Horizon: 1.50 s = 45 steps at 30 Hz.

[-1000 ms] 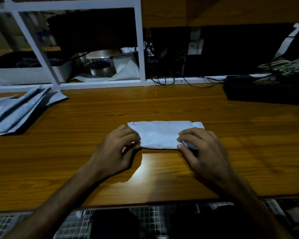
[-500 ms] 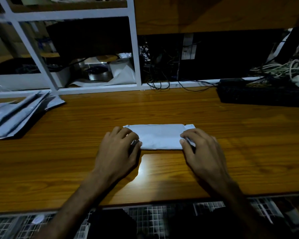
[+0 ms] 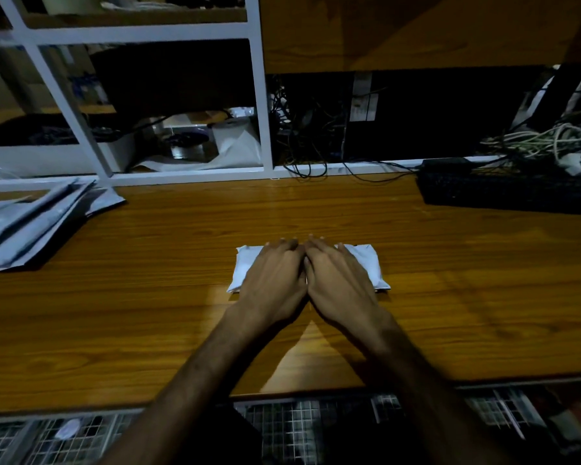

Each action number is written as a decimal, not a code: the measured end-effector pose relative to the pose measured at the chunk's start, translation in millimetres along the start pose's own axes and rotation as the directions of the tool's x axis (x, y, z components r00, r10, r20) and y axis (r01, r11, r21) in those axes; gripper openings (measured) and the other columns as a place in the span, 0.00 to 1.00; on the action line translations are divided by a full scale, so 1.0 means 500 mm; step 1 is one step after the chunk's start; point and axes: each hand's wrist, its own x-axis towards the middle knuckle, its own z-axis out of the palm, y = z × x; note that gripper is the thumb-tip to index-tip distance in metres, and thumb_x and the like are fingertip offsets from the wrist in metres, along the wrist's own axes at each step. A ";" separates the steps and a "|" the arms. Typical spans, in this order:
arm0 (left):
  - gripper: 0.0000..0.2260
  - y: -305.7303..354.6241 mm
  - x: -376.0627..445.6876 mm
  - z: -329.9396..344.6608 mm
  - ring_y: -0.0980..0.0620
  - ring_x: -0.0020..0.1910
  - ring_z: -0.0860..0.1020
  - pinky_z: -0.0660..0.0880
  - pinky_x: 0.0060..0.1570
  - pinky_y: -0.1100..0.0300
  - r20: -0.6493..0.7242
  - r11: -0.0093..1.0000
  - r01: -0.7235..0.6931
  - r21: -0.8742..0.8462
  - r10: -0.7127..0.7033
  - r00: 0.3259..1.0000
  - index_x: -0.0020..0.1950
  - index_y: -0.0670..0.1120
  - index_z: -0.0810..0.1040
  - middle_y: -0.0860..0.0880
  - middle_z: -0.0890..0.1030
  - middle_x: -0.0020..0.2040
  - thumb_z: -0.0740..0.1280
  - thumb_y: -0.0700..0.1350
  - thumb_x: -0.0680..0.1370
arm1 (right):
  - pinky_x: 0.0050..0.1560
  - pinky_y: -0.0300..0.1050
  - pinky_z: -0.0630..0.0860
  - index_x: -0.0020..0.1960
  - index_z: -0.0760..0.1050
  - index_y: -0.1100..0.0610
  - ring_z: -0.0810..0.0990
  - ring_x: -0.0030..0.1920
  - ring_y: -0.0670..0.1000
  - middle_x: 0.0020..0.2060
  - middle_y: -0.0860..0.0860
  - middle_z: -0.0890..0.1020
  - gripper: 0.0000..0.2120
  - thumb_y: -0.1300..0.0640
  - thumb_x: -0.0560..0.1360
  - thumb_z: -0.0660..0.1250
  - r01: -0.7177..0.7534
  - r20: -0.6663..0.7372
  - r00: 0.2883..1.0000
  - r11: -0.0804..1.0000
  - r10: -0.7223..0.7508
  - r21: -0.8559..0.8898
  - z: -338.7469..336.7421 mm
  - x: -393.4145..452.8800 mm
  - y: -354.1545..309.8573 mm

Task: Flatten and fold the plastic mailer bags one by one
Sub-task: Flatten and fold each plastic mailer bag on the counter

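We press our left hand (image 3: 275, 280) and right hand (image 3: 339, 280) flat, side by side and touching, on the folded mailer (image 3: 245, 266) at the middle of the table (image 3: 483, 297); fingers straight, gripping nothing. A stack of mailers (image 3: 31, 226) (unfolded, overlapping) lies far left.

No text can be read. At twelve o'clock a pale label (image 3: 363, 100) stands on the dark box (image 3: 433, 112) behind the table, its print too small and blurred to make out.
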 end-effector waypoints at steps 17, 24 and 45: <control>0.31 -0.012 -0.006 0.037 0.46 0.82 0.60 0.54 0.80 0.45 0.087 0.976 0.021 0.217 -0.040 0.995 0.83 0.47 0.61 0.46 0.64 0.82 0.41 0.57 0.83 | 0.79 0.55 0.60 0.77 0.69 0.58 0.67 0.78 0.55 0.75 0.56 0.73 0.39 0.45 0.75 0.37 -0.025 0.020 0.999 0.993 0.027 -0.111 0.012 -0.020 0.003; 0.36 -0.008 -0.010 0.035 0.47 0.82 0.59 0.54 0.80 0.43 0.069 0.972 0.039 0.230 -0.056 0.996 0.83 0.48 0.60 0.47 0.63 0.83 0.34 0.59 0.80 | 0.79 0.56 0.60 0.79 0.67 0.57 0.66 0.79 0.55 0.78 0.56 0.70 0.42 0.42 0.75 0.32 -0.070 0.034 0.997 0.990 0.074 -0.126 0.005 -0.017 -0.002; 0.31 -0.023 -0.007 0.040 0.45 0.83 0.54 0.51 0.77 0.31 0.048 0.952 0.233 0.200 -0.247 0.968 0.83 0.52 0.57 0.50 0.58 0.84 0.46 0.64 0.83 | 0.78 0.57 0.62 0.79 0.66 0.57 0.65 0.78 0.60 0.78 0.61 0.67 0.45 0.39 0.74 0.31 -0.146 0.057 0.986 0.971 0.159 -0.187 0.000 -0.015 0.004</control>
